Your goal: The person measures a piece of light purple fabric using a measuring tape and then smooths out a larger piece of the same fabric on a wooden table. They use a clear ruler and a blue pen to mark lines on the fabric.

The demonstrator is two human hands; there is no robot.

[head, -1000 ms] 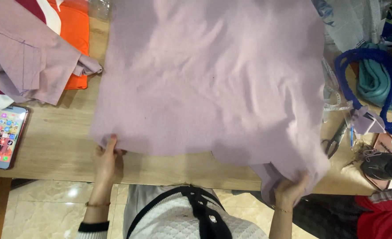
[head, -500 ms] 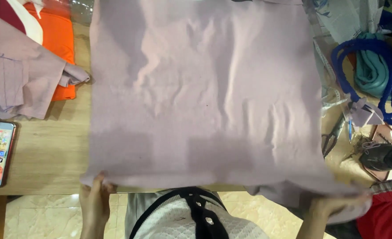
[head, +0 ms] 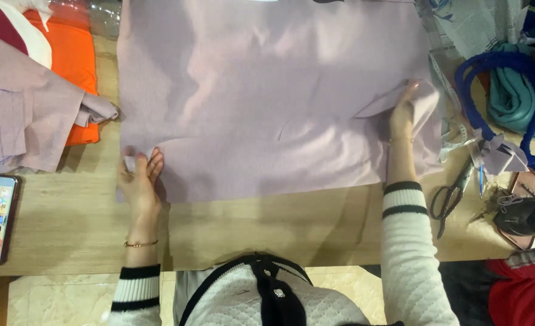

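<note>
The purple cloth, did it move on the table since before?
Yes. The purple cloth slid up the wooden table, away from the person. Its near edge hung over the table's front edge before; now bare wood shows in front of it.
</note>
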